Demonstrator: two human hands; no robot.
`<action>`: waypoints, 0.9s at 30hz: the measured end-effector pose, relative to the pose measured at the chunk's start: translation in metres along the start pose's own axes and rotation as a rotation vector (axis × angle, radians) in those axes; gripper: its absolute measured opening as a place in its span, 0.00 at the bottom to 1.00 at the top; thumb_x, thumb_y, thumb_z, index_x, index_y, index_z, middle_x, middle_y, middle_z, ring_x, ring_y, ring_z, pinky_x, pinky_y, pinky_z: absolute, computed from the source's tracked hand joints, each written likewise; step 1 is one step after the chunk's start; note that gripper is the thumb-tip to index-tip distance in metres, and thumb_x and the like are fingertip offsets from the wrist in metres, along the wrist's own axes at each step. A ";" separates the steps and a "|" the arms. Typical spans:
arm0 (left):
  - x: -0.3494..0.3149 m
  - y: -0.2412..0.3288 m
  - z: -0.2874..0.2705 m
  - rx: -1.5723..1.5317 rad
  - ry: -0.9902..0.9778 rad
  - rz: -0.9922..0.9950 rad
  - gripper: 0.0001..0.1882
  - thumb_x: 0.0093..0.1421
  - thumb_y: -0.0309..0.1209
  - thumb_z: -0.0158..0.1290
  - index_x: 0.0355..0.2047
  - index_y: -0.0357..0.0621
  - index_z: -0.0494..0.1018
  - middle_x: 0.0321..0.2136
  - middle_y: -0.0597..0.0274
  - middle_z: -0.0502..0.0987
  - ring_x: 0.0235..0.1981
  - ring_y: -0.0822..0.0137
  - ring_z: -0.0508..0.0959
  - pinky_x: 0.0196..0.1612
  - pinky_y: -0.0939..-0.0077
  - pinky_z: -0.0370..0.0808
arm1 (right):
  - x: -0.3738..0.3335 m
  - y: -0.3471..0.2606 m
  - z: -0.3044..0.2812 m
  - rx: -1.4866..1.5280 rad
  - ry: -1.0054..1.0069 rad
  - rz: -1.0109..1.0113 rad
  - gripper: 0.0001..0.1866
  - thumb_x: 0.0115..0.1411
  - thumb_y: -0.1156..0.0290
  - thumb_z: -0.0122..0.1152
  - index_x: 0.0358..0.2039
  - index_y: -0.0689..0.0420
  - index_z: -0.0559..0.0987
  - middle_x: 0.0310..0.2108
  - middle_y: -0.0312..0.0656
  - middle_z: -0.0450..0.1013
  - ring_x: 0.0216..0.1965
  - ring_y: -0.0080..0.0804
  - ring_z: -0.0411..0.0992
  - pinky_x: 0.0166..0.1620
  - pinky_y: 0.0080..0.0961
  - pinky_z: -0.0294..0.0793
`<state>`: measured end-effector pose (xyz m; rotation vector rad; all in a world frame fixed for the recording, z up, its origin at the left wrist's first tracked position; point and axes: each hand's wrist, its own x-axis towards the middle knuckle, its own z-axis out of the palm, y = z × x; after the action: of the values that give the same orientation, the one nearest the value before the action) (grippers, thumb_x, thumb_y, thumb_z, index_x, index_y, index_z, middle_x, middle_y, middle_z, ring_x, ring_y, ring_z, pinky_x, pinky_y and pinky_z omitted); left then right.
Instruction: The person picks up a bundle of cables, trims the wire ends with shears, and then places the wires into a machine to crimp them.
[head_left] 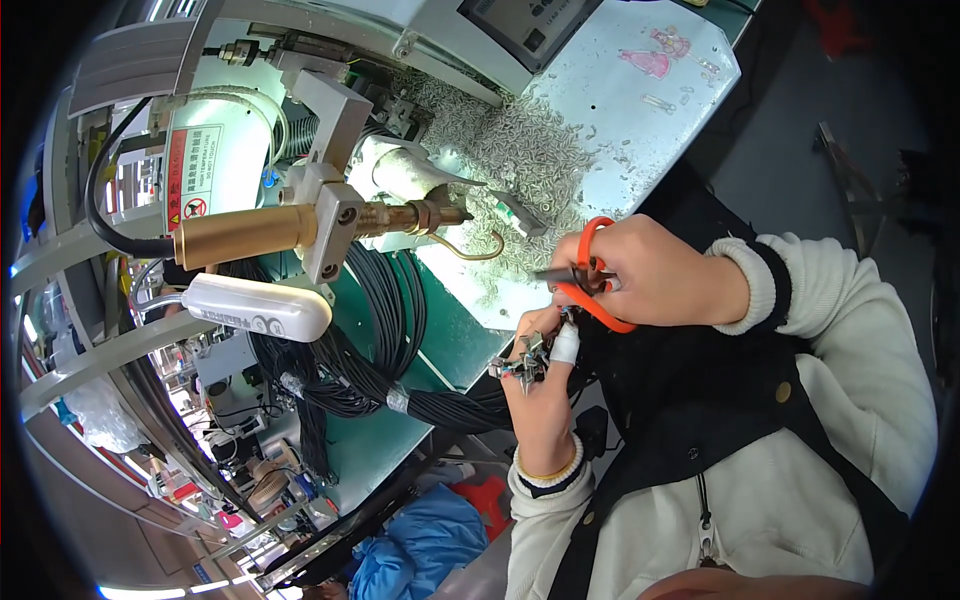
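Note:
My right hand (670, 275) is closed round a pair of orange-handled scissors (600, 310), its dark blades pointing left. Just below, my left hand (543, 400) pinches a bunch of small wire ends with metal and greenish connectors (525, 366). White wrapping (565, 344) covers one of its digits. Thin coloured strands show between the fingertips, close under the scissors; whether the blades touch them I cannot tell. A thick bundle of black cables (450, 408) runs from the left up to this hand.
Many small pale clippings (500, 140) lie heaped on the white metal plate (640, 110). A brass-coloured soldering fixture (250, 236) with a bent tip reaches over it. Nearby are a white oblong lamp-like housing (258, 307), coiled black cables (385, 310) and a green bench top (375, 460).

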<state>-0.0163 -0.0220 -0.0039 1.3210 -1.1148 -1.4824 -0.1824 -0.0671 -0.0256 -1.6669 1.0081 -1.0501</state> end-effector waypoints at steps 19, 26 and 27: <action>-0.005 0.000 0.003 0.107 0.221 0.060 0.07 0.49 0.16 0.52 0.30 0.34 0.69 0.23 0.64 0.70 0.23 0.79 0.67 0.27 0.88 0.62 | -0.010 -0.001 -0.003 -0.164 -0.047 -0.247 0.10 0.44 0.71 0.62 0.30 0.53 0.76 0.22 0.36 0.73 0.21 0.28 0.73 0.22 0.18 0.68; -0.005 0.006 0.008 0.100 0.201 0.081 0.07 0.48 0.16 0.54 0.29 0.35 0.70 0.23 0.67 0.70 0.23 0.81 0.66 0.28 0.89 0.61 | -0.010 -0.002 -0.004 -0.157 -0.102 -0.208 0.08 0.44 0.72 0.62 0.28 0.55 0.74 0.19 0.36 0.72 0.19 0.30 0.71 0.22 0.20 0.68; -0.005 0.004 0.007 0.099 0.201 0.080 0.07 0.48 0.16 0.54 0.29 0.35 0.70 0.23 0.67 0.70 0.23 0.81 0.66 0.28 0.89 0.61 | -0.012 -0.004 -0.003 -0.246 -0.102 -0.220 0.10 0.44 0.72 0.61 0.29 0.54 0.73 0.19 0.36 0.71 0.19 0.31 0.71 0.22 0.21 0.67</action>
<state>-0.0223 -0.0174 0.0021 1.4423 -1.1079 -1.2206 -0.1881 -0.0559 -0.0236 -2.0489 0.9321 -0.9995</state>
